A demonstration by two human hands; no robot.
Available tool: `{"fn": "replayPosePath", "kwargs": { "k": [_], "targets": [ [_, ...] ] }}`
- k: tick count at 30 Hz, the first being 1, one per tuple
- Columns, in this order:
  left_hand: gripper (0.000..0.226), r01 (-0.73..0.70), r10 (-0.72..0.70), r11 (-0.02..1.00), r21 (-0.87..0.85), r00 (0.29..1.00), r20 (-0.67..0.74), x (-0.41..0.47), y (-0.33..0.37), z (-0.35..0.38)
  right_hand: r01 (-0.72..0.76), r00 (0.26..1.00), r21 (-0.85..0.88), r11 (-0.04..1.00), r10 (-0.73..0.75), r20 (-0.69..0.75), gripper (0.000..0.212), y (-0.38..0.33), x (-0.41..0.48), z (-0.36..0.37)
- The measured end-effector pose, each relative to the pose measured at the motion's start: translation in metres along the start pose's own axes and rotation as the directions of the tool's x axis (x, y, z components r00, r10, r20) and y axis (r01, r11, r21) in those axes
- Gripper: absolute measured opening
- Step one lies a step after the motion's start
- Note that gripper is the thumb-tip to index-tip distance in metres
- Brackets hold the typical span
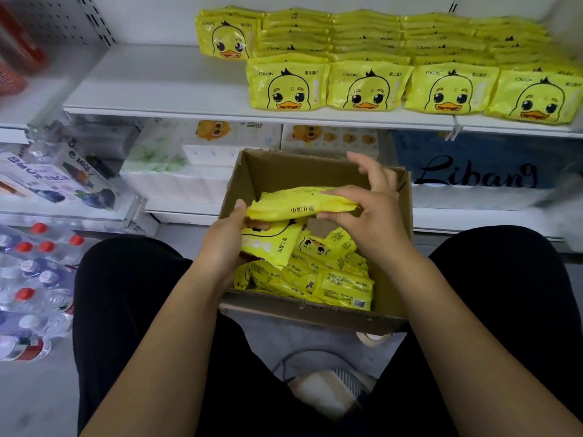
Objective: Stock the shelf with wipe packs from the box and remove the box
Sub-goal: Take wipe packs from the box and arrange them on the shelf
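Glossy yellow wipe pack [293,205] in left hand [225,241], right hand [378,216], cardboard box [271,171] below

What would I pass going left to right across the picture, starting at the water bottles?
Water bottles → white tissue packs → left hand → wipe pack held by both hands → right hand → blue Libang pack.

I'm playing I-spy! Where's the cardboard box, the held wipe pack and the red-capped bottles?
cardboard box [268,171]: head view, inner back wall.
held wipe pack [293,205]: head view, its middle.
red-capped bottles [46,246]: head view, one red cap.
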State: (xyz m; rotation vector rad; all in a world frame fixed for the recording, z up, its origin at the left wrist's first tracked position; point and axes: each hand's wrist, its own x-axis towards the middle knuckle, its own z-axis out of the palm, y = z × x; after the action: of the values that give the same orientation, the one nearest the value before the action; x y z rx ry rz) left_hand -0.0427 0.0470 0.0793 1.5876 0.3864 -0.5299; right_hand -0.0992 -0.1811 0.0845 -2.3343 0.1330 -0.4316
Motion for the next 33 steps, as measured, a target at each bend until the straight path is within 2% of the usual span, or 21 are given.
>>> {"fn": "replayPosePath", "kwargs": {
  "k": [1,3,6,9,12,15,17,21,23,26,30,33],
  "targets": [
    [0.07,0.008,-0.009,0.999,0.048,1.0,0.015,0.002,-0.002,-0.003,-0.008,0.999,0.06,0.998,0.006,0.035,0.023,0.0,0.002,-0.001],
    [0.088,0.001,-0.004,0.984,0.177,1.0,0.015,0.004,-0.004,-0.007,-0.133,0.988,0.256,0.958,0.109,0.105,0.022,-0.002,0.002,-0.002],
    [0.082,-0.056,0.068,0.948,0.313,0.997,-0.028,-0.004,-0.001,-0.006,-0.274,0.962,0.397,0.876,0.253,0.106,0.033,-0.001,-0.002,-0.002],
    [0.074,-0.1,0.096,0.942,0.321,0.995,0.029,-0.011,0.0,-0.002,-0.407,0.91,0.505,0.761,0.387,0.149,0.042,-0.001,-0.004,0.002],
    [0.065,-0.144,0.121,0.941,0.305,0.988,0.094,-0.009,0.001,-0.001,-0.497,0.86,0.593,0.633,0.449,0.241,0.058,-0.006,-0.002,0.007],
    [0.084,-0.174,0.146,0.956,0.237,0.98,0.135,0.0,0.006,0.001,-0.562,0.814,0.654,0.507,0.478,0.33,0.044,-0.011,0.005,0.01],
    [0.065,-0.204,0.18,0.958,0.204,0.975,0.129,0.009,0.018,0.002,-0.579,0.801,0.663,0.473,0.481,0.356,0.033,-0.016,0.011,0.011],
    [0.03,-0.271,0.236,0.951,0.15,0.948,0.215,0.023,0.058,-0.002,-0.494,0.868,0.588,0.641,0.409,0.283,0.038,-0.019,0.036,0.008],
    [0.038,-0.305,0.259,0.94,0.15,0.929,0.265,0.034,0.077,-0.007,-0.435,0.897,0.493,0.754,0.314,0.311,0.038,-0.025,0.055,0.002],
    [0.037,-0.349,0.284,0.922,0.17,0.905,0.318,0.052,0.1,-0.011,-0.35,0.898,0.316,0.882,0.221,0.379,0.032,-0.037,0.088,-0.004],
    [0.033,-0.411,0.338,0.895,0.175,0.879,0.335,0.075,0.12,-0.019,-0.281,0.895,0.225,0.933,0.17,0.412,0.037,-0.051,0.13,0.009],
    [0.032,-0.415,0.384,0.905,0.092,0.891,0.242,0.094,0.125,-0.033,-0.273,0.903,0.228,0.935,0.167,0.396,0.048,-0.062,0.16,0.026]
  ]
}}
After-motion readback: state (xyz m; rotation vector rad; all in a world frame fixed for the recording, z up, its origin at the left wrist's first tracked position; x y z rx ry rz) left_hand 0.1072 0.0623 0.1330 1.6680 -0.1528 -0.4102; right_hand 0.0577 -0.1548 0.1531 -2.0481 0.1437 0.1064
